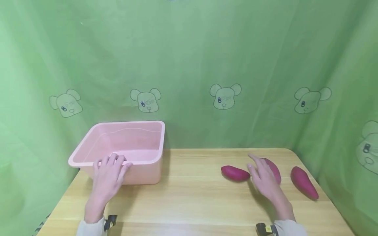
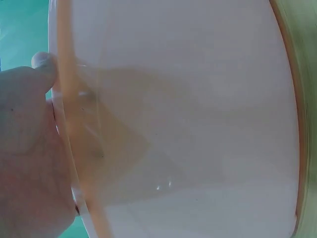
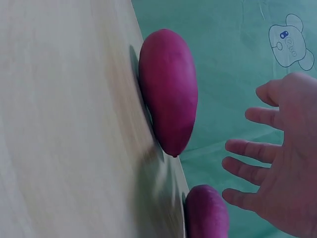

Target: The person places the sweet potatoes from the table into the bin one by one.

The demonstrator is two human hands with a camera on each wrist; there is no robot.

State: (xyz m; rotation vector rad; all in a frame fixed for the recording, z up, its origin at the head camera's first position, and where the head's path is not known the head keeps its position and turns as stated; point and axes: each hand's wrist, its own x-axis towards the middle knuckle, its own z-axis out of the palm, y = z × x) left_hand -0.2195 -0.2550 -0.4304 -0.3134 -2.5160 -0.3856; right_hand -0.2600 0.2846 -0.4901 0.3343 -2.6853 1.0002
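A pink plastic basin (image 1: 147, 173) stands at the left of the table. My left hand (image 1: 107, 177) grips its near rim, fingers hooked over the edge into the basin; the left wrist view shows the hand at the rim beside the basin's wall (image 2: 223, 99). On the right lie three purple-red sweet potatoes. My right hand (image 1: 264, 178) hovers with spread fingers between the left sweet potato (image 1: 235, 173) and the middle sweet potato (image 1: 274, 171), which it partly hides. Nothing is in that palm in the right wrist view. Farther right lies the third sweet potato (image 1: 304, 183).
The light wooden table (image 1: 189, 196) carries everything. A green curtain (image 1: 189, 65) with printed bear heads hangs right behind the table and along both sides. Dark wrist cameras (image 1: 110, 222) sit at both sleeves.
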